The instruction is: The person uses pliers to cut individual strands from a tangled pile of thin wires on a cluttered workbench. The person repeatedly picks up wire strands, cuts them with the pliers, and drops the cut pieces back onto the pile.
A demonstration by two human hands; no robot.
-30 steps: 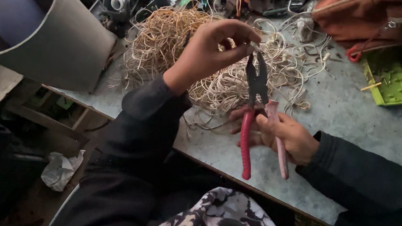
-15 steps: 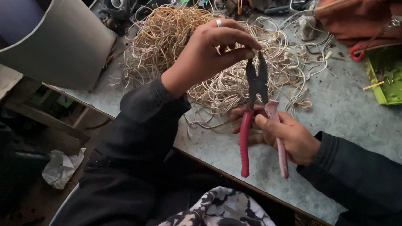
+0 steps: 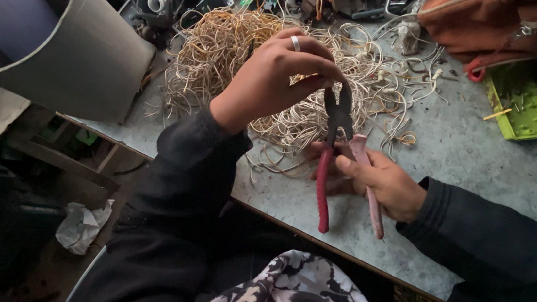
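— Pliers point(image 3: 337, 121) with red and pink handles stand upright over the edge of a grey worktable point(image 3: 478, 158), the dark head pointing away from the person. Who has them?

— The right hand point(image 3: 377, 181) is wrapped around the two handles just below the pivot, thumb on the pink one. The handles are spread apart at the bottom.

— And the other hand?

— The left hand point(image 3: 276, 73), a ring on one finger, is raised above the table with its fingertips pinched together right at the tip of the pliers. Whatever it pinches is too small and too dim to make out.

— What lies beneath?

— A big tangle of pale wire point(image 3: 276, 66), cream and yellowish strands heaped on the table behind both hands, with loose loops trailing toward the near edge.

— Anything else on the table?

— A green plastic tray point(image 3: 522, 110) lies well to the right, and an orange-brown bag point(image 3: 503, 26) sits above it at the far edge. A wide grey pipe point(image 3: 62, 46) lies tilted at the left end, its open mouth toward the camera. Small parts and cables clutter the far side. Both arms wear dark sleeves, and patterned black-and-white cloth point(image 3: 300, 298) shows below the table edge.
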